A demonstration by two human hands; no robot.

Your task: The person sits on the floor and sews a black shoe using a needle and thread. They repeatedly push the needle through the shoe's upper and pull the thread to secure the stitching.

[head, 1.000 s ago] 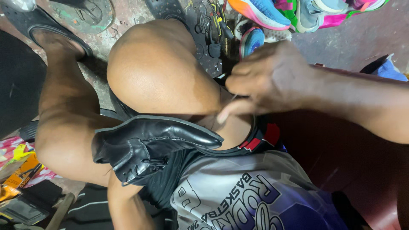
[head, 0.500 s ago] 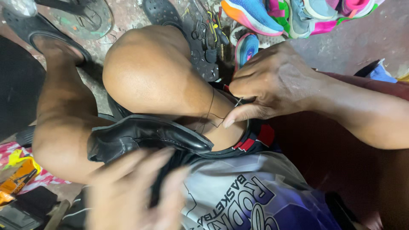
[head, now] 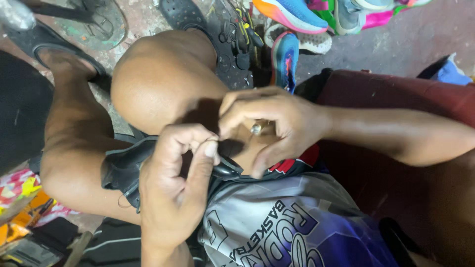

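While my left hand (head: 180, 185) curls in front of me with thumb and forefinger pinched narrow on something too thin to make out, perhaps a thread, its heel rests on the black leather shoe (head: 123, 168) that lies across my lap, wedged against my left thigh just below my raised knee (head: 158, 84). My right hand (head: 269, 126) meets it from the other side, fingers bent and drawn together, and a small shiny metal piece (head: 256, 129) shows between them; whether it is a needle head or something else I cannot tell. Both hands sit just above the shoe's opening, fingertips nearly touching each other. Below them the hem of my printed grey and blue jersey (head: 277, 232) covers my lap, and a dark red cloth (head: 396, 94) lies under my right forearm. Beyond my knee, on the stained concrete floor (head: 425, 34), a black clog (head: 185, 15) and a row of bright running shoes (head: 292, 15) lie close together, one blue-soled shoe (head: 284, 59) turned on its side. My left foot wears a dark sandal (head: 49, 44) at the far left.
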